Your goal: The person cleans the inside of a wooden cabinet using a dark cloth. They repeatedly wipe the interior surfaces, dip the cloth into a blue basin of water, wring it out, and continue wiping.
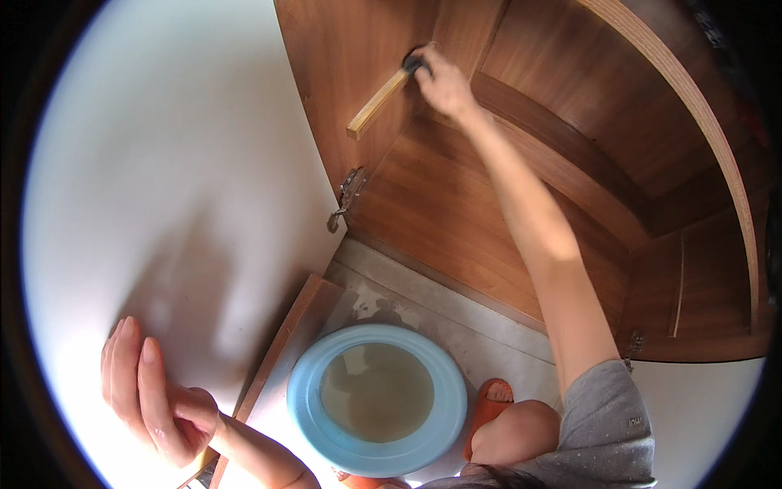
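My right hand [445, 84] reaches up into a wooden cabinet, closed around a dark cloth [415, 62]. The cloth presses on the far end of a pale wooden cleat [377, 105], which sticks out along the cabinet's left side panel [342, 73]. To the lower left, my left hand [160, 391] is raised before a white wall [153, 183]. Its fingers are loosely bent and partly apart, with nothing in them. Between my arms a light-blue plastic basin [376, 461] stands on the floor, holding cloudy, brownish water [379, 397].
A metal hinge [351, 192] juts from the cabinet's left front edge. A curved wooden edge [690, 91] spans the upper right. Left of the basin rises a brown wooden board [284, 336]. Wet patches mark the tiled floor [391, 305]. An orange slipper [486, 412] is beside the basin.
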The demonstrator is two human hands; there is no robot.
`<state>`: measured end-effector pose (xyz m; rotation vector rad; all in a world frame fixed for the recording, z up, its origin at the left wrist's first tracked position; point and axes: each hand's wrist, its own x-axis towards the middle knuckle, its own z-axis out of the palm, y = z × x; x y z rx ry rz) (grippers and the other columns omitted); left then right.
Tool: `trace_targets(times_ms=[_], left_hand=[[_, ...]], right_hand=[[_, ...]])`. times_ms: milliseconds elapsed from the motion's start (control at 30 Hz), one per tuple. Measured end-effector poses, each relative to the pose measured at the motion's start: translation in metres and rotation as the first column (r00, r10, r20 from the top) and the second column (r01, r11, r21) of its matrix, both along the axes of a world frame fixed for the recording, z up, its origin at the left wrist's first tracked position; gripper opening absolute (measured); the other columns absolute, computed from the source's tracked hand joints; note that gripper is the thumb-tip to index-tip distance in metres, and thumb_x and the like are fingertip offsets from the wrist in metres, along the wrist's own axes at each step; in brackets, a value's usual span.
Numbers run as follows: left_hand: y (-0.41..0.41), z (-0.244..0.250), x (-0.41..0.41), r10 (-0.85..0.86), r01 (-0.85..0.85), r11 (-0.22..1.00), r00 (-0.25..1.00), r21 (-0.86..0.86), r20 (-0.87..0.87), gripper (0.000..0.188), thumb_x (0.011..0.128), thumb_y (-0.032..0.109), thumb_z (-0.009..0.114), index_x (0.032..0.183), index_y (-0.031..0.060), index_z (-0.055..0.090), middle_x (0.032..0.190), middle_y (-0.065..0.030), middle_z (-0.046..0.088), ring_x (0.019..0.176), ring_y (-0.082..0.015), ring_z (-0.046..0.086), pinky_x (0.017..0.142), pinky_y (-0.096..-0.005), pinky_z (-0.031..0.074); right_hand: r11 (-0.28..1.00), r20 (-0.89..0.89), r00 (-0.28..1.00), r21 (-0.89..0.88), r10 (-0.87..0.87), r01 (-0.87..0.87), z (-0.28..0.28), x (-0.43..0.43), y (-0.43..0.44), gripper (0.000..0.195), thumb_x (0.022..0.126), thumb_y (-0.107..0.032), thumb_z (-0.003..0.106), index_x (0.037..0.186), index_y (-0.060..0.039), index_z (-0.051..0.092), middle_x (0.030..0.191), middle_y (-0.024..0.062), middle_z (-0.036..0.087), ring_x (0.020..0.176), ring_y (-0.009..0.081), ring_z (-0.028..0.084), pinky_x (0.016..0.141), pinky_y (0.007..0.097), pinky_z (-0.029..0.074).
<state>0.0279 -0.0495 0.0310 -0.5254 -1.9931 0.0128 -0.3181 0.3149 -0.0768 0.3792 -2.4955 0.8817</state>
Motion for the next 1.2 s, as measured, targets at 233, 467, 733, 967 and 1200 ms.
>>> trace_targets(times_ms=[233,467,733,967,1200], left_hand=[[0.009,0.003,-0.012,-0.070,0.071,0.994,0.997,0.084,-0.013,0.038,0.084,-0.009,0.042,0.109,-0.0091,0.071,0.113,-0.0230,0.070,0.107,-0.0344,0.067,0.095,-0.0422,0.054],[0.044,-0.008,-0.010,-0.291,0.213,0.873,0.949,0.440,0.119,0.033,0.090,-0.008,0.049,0.115,-0.0029,0.070,0.116,-0.0185,0.069,0.109,-0.0285,0.065,0.091,-0.0347,0.052],[0.130,-0.097,-0.048,-0.799,-0.055,0.506,0.345,0.860,0.492,0.045,0.096,0.025,0.067,0.128,-0.0036,0.055,0.113,-0.0119,0.065,0.100,-0.0199,0.060,0.090,-0.0295,0.047],[0.135,-0.111,-0.046,-0.897,-0.263,0.364,0.160,0.893,0.413,0.022,0.101,0.017,0.060,0.117,0.0030,0.058,0.101,-0.0006,0.063,0.095,-0.0085,0.056,0.089,-0.0239,0.045],[0.181,-0.115,-0.038,-0.750,0.066,0.605,0.381,0.793,0.541,0.032,0.096,0.012,0.063,0.125,0.0001,0.058,0.112,-0.0159,0.066,0.104,-0.0251,0.064,0.092,-0.0332,0.049]], right_hand=[[0.658,0.338,0.568,-0.465,0.751,-0.593,0.006,0.167,-0.056,0.031,0.088,-0.002,0.048,0.116,-0.0103,0.059,0.112,0.0083,0.062,0.108,0.0213,0.059,0.096,0.0347,0.047],[-0.037,0.037,0.478,-0.989,0.878,0.144,0.004,0.222,-0.033,0.036,0.084,-0.022,0.045,0.115,-0.0085,0.059,0.122,0.0111,0.061,0.113,0.0265,0.060,0.098,0.0388,0.048],[-0.165,-0.109,0.398,-0.980,0.911,0.109,-0.006,0.260,-0.003,0.028,0.083,-0.022,0.044,0.103,-0.0063,0.057,0.113,0.0123,0.060,0.108,0.0273,0.059,0.094,0.0395,0.048],[0.820,0.385,0.737,-0.404,0.555,-0.406,-0.020,0.289,0.044,0.028,0.079,-0.004,0.052,0.106,-0.0059,0.059,0.116,0.0076,0.053,0.112,0.0230,0.056,0.102,0.0372,0.043],[0.193,0.301,0.502,-0.947,0.811,0.256,-0.037,0.328,0.033,0.036,0.102,-0.041,0.054,0.124,-0.0126,0.058,0.125,0.0087,0.057,0.123,0.0228,0.055,0.103,0.0411,0.046]])
